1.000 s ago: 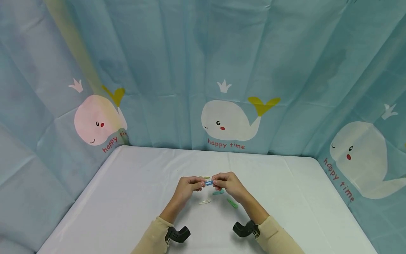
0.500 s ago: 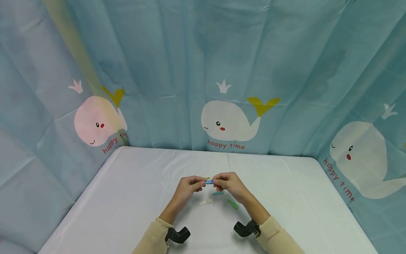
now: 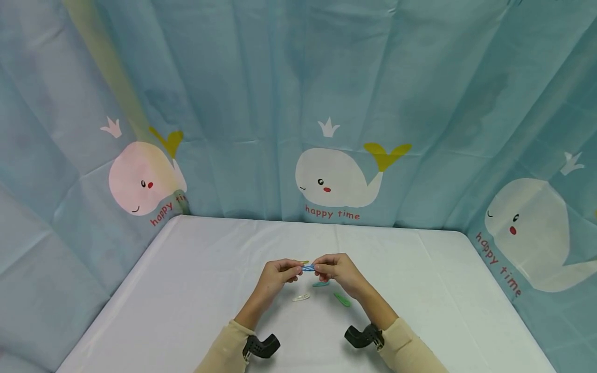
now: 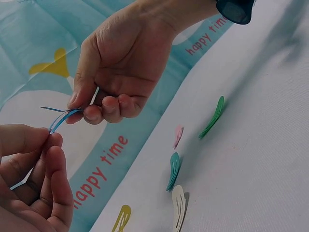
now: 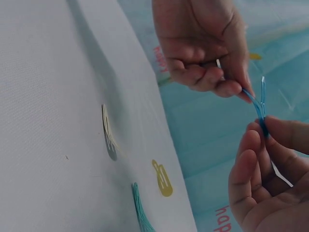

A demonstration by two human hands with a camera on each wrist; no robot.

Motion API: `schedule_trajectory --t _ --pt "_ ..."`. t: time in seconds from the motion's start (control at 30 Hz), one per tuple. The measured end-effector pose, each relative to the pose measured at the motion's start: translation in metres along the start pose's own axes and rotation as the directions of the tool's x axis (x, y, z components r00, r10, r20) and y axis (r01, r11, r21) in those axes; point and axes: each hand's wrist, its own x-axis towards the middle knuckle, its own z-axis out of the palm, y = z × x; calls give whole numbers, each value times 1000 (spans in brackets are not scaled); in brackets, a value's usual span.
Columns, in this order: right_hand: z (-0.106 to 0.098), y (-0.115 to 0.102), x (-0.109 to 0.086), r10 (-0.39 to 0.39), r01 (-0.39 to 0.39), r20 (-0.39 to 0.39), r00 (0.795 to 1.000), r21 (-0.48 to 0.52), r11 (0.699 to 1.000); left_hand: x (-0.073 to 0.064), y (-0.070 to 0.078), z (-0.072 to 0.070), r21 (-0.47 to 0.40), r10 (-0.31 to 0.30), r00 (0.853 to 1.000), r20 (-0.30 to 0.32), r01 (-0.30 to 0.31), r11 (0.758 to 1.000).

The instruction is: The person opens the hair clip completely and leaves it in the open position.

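Between the two hands, a blue snap hair clip (image 3: 308,268) is held up above the table. My left hand (image 3: 274,274) pinches one end with thumb and fingers; my right hand (image 3: 338,268) pinches the other. Both wrist views show the blue clip's (image 5: 262,108) narrow prong sprung away from its frame. Below lie more hair clips: a teal one (image 3: 321,284), a cream one (image 3: 300,297), a green one (image 3: 342,299) and a yellow one (image 3: 304,262) partly behind the hands. A pink clip (image 4: 178,135) shows in the left wrist view.
The table (image 3: 210,290) wears a white cloth. Blue curtains (image 3: 261,176) with whale prints stand along its back and sides. A black wrist camera (image 3: 263,345) sits on the left wrist and another camera (image 3: 364,336) on the right.
Both hands keep their pinch on the blue hair clip and stay nearly in place. The clip has turned slightly between the fingers, and the right hand has shifted a touch to the right.
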Motion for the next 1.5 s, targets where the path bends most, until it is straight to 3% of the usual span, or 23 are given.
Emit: schedule_trajectory --t 0.43,1.5 --pt "0 -1 -1 -2 2 -16 1000 2 1000 0 -2 -1 3 -1 1000 9 1 1000" --pt "9 -3 7 21 -22 -66 998 -6 1000 0 -2 -6 39 -42 997 -67 45 998"
